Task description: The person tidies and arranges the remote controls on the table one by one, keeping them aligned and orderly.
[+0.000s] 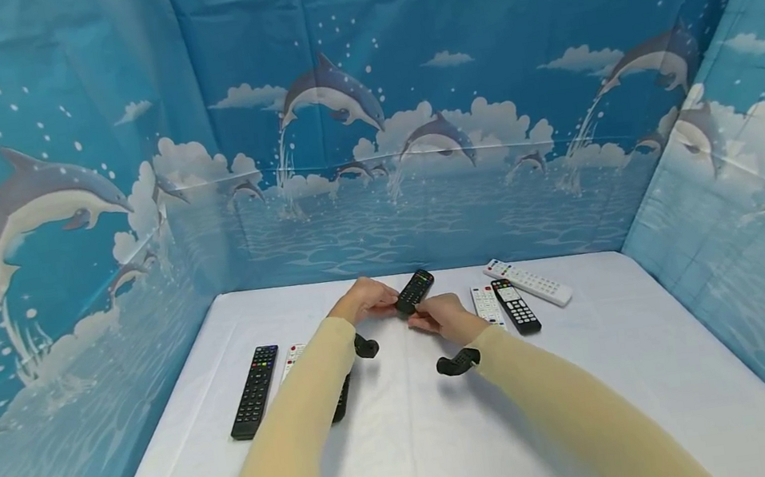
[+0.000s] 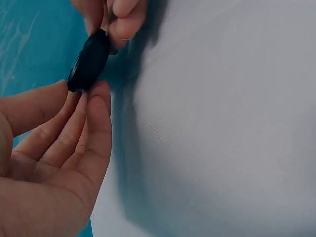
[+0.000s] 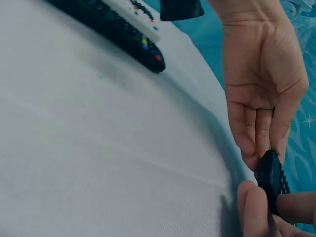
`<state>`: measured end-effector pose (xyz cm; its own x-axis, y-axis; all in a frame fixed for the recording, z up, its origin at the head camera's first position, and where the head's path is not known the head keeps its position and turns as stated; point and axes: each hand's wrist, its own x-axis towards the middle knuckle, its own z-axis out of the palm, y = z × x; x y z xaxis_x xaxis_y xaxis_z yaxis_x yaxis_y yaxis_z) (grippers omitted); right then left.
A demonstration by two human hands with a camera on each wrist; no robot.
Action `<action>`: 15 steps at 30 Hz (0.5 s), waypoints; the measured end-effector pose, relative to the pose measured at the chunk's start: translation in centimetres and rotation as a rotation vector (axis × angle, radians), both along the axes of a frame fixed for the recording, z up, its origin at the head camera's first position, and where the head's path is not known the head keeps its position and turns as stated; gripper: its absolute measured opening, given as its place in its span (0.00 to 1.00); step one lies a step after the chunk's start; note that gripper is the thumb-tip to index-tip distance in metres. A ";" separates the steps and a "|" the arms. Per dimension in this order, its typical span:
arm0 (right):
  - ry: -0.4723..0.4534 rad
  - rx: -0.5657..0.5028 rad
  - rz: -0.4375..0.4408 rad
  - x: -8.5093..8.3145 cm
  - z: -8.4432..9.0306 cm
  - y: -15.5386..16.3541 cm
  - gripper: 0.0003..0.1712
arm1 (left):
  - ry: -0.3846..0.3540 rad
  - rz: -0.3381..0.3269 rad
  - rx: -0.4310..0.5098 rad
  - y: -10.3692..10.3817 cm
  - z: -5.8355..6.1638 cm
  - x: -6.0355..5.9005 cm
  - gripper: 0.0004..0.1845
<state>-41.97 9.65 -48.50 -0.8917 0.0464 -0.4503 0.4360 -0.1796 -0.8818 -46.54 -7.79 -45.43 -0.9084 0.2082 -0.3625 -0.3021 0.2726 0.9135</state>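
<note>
Near the back edge of the table, a small black remote control (image 1: 416, 289) is held up between both hands, its button side showing in the head view. My left hand (image 1: 370, 296) pinches it at one side between thumb and fingers. At its near end, the thumb and fingers of my right hand (image 1: 447, 316) grip it too. The left wrist view shows the remote (image 2: 90, 61) edge-on, with the left thumb and index fingertip at its lower end. From the right wrist, both hands meet on the remote (image 3: 269, 173), above the white cloth.
Left on the white-covered table (image 1: 417, 443) lie a long black remote (image 1: 255, 392), a white remote (image 1: 294, 353) and another black one (image 1: 342, 399), partly behind the left sleeve. To the right are a white remote (image 1: 486, 304), a black remote (image 1: 517, 307) and a long white remote (image 1: 533, 283). A dolphin-print curtain (image 1: 380, 223) encloses the table.
</note>
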 end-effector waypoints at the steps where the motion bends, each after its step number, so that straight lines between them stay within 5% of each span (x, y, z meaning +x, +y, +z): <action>1: 0.010 0.012 0.010 0.1 0.1 0.2 0.17 | 0.002 0.003 0.005 0.1 0.1 0.1 0.13; 15: 0.149 0.099 0.073 1.7 1.7 1.8 0.18 | 0.100 0.095 0.110 2.0 1.0 2.8 0.14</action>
